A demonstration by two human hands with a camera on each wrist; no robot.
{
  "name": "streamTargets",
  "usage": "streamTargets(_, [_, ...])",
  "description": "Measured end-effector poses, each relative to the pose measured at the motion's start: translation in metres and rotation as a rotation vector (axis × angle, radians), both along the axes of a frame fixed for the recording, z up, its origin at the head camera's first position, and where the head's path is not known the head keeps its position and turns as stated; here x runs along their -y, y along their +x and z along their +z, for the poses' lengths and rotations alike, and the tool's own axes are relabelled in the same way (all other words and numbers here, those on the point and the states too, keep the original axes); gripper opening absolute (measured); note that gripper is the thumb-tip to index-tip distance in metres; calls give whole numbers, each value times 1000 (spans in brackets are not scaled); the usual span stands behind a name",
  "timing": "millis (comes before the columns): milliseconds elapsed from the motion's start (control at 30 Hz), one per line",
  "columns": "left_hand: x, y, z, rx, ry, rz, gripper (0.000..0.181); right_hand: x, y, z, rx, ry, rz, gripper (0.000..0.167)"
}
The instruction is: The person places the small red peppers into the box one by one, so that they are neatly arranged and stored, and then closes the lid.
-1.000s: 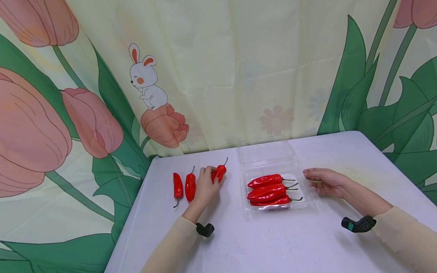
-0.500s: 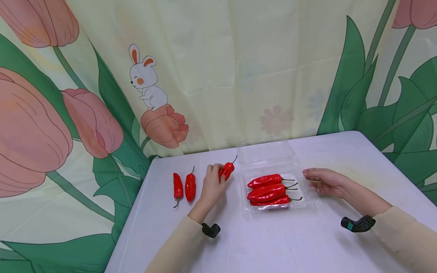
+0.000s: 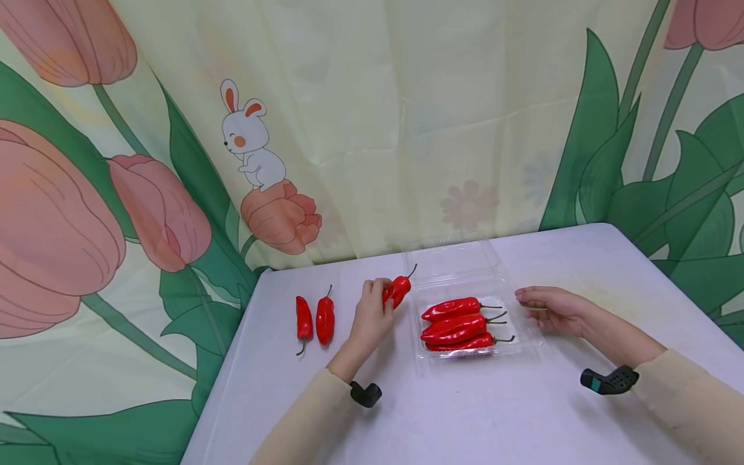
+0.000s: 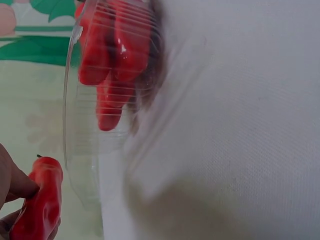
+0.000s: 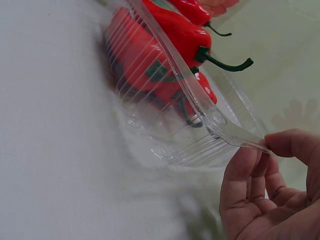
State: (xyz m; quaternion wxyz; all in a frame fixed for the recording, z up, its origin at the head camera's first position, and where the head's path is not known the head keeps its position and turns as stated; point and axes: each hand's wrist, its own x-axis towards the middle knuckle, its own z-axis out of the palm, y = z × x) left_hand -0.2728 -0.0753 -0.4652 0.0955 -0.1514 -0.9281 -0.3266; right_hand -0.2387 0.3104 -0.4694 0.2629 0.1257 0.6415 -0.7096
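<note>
My left hand [image 3: 372, 315] grips a red chili pepper [image 3: 398, 290] by its body, its stem pointing up and away, just left of a clear plastic box [image 3: 417, 323]. In the left wrist view the held pepper [image 4: 44, 205] sits between thumb and fingers, apart from the box wall. Several red peppers [image 3: 454, 329] lie in the box with stems to the right. At the box's right edge, my right hand [image 3: 555, 310] pinches the clear rim between thumb and fingers, as the right wrist view shows of that hand [image 5: 275, 190].
Two more red peppers, one [image 3: 303, 320] with its stem toward me and one [image 3: 325, 320] with its stem away, lie on the white tablecloth [image 3: 453, 413] at left. The box's clear lid [image 3: 453, 258] lies folded back. A printed curtain [image 3: 442, 129] hangs behind.
My left hand has carried the pepper to the right, away from the two loose peppers and close to the box. My right hand has stayed at the box's edge.
</note>
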Motion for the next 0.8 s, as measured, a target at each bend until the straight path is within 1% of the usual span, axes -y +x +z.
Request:
streamTargets(133, [-8,1,2,-18,-17,-25,44,-1,1,-1,-1,-1,-2,37])
streamTargets(267, [-18,4,4,-31,-34,-56,41,-2,1,-2,-4,3,-2,41])
streamTargets(500, [-33,9,5,-29,-51,-102,40,-2,3,-2,-3,6,-1,46])
streamTargets(633, [-39,10,6,-33,-41,-136,40,-1,3,-1,-3,10,1,51])
streamTargets(800, [-45,10,6,-48,-62,-181,40,1,2,1,-6,8,-3,51])
